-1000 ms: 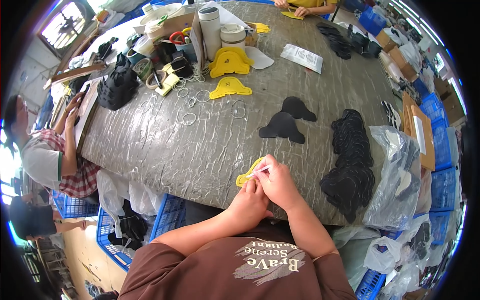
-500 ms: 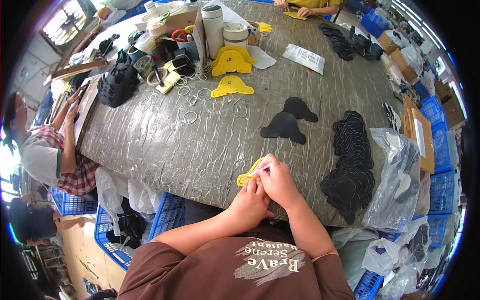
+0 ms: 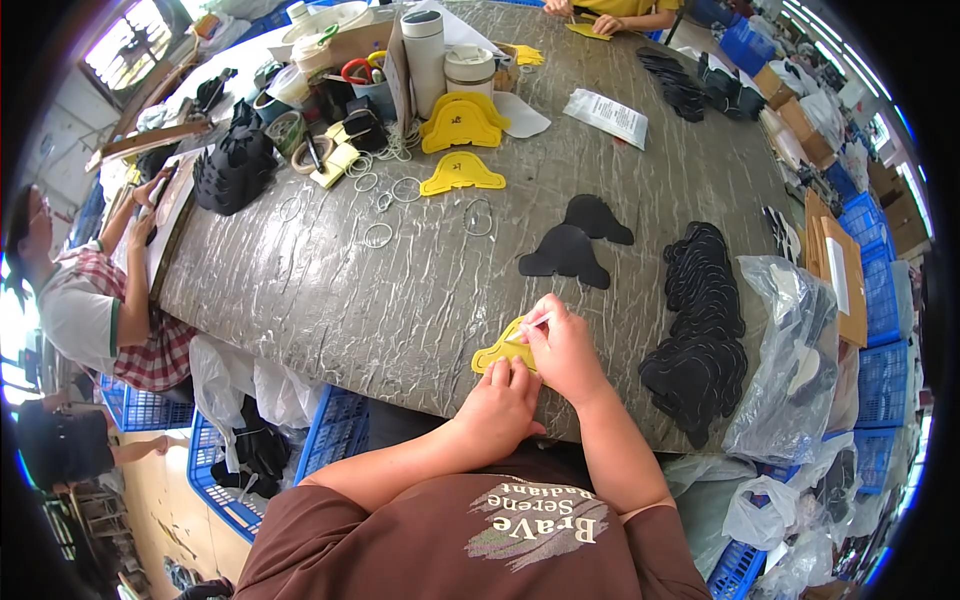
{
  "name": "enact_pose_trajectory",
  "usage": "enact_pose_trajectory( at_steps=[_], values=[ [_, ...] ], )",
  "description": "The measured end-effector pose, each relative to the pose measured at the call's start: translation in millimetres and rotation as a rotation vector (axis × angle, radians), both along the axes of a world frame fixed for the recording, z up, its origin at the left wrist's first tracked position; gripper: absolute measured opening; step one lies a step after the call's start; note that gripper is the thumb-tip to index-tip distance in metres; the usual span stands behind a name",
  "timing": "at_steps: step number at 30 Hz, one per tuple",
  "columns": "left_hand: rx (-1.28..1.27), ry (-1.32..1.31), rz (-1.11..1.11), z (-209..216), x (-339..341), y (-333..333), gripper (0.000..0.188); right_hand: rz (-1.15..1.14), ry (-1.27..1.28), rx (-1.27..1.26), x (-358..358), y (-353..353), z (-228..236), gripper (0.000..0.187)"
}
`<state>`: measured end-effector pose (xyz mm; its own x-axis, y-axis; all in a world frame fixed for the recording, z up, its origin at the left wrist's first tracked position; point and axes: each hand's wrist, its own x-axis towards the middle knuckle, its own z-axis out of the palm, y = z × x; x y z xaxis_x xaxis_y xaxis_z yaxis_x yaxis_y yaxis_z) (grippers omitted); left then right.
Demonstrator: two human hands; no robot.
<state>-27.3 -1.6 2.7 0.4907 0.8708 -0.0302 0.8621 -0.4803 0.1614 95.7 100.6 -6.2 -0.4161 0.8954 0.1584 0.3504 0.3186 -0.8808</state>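
Note:
A yellow template (image 3: pixel 490 357) with a slot along its edge lies on the table close to my body. My left hand (image 3: pixel 502 405) holds it down, fingers pressed together over its near edge. In my right hand (image 3: pixel 563 350) is a slim white pen (image 3: pixel 539 321), gripped in a pinch and slanting with its tip at the template's surface. Part of the template is hidden under my fingers. Beyond my hands lie two black cut pieces (image 3: pixel 566 256), one overlapping the other.
Overlapping black pieces (image 3: pixel 705 285) form a long stack at right, beside a clear plastic bag (image 3: pixel 785 360). Farther off are yellow templates (image 3: pixel 462 174), rubber bands (image 3: pixel 378 235), a white bottle (image 3: pixel 425 62) and a white packet (image 3: pixel 607 118). Co-workers sit at left and far side.
My right hand has shifted slightly away from me along the template with the pen, uncovering more of the yellow. The left hand stays nearly in place.

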Motion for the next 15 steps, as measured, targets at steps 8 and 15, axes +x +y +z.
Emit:
enact_pose_trajectory(
  at_steps=[8, 15],
  values=[
    [-0.023, 0.001, -0.007, 4, 0, 1, 0.074, -0.098, 0.119, -0.053, 0, 8, -6, 0.012],
    [-0.057, 0.007, 0.009, 6, 1, 1, 0.074, -0.153, 0.122, -0.004, 2, 10, -6, 0.011]
  ],
)
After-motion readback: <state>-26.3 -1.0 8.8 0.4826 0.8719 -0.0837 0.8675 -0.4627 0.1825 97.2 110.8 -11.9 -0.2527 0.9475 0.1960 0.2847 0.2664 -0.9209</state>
